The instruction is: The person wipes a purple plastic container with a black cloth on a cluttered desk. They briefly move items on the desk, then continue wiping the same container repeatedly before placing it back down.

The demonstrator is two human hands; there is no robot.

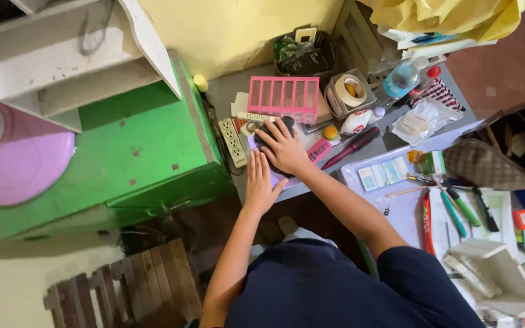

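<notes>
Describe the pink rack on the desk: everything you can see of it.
The pink rack looks like moulded plastic, a rectangular frame split by thin bars into a row of narrow slots, with a solid strip along its lower edge. It sits on the grey desk near the yellow wall, among clutter, beside a tape roll. Papers lie under it. Both hands are below it, not touching.

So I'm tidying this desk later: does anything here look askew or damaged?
The white shelf unit leans tilted against the green cabinet, and its surfaces look scuffed. The desk is crowded with loose pens and packets. Both hands, right and left, rest flat on a dark object.
</notes>
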